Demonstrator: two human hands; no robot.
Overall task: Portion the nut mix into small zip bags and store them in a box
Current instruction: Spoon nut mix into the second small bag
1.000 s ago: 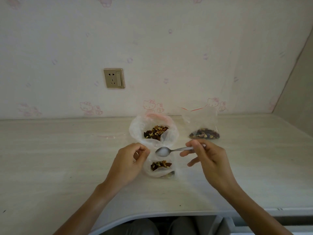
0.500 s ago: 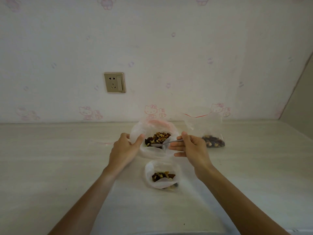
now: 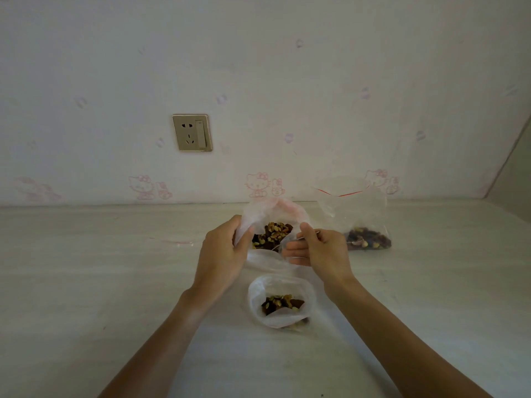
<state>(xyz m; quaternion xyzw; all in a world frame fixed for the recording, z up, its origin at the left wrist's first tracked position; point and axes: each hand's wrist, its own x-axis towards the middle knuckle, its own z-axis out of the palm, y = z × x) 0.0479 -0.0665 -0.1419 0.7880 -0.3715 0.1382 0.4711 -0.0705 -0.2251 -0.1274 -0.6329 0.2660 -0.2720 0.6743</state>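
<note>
Nut mix [image 3: 273,236] in large bag [image 3: 260,215] gripped by left fingers [image 3: 244,235], right fingers [image 3: 296,245] pinching spoon [image 3: 304,238]

We see bare desk [image 3: 86,282] across the frame's left and lower right. At centre, the large nut bag [image 3: 270,222], small open bag [image 3: 280,301] and, upper right, a zip bag [image 3: 365,225] obstruct passage.

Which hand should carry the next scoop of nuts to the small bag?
Right. The right hand grips the spoon in the big bag; the left hand holds that bag open, small bag below.
</note>
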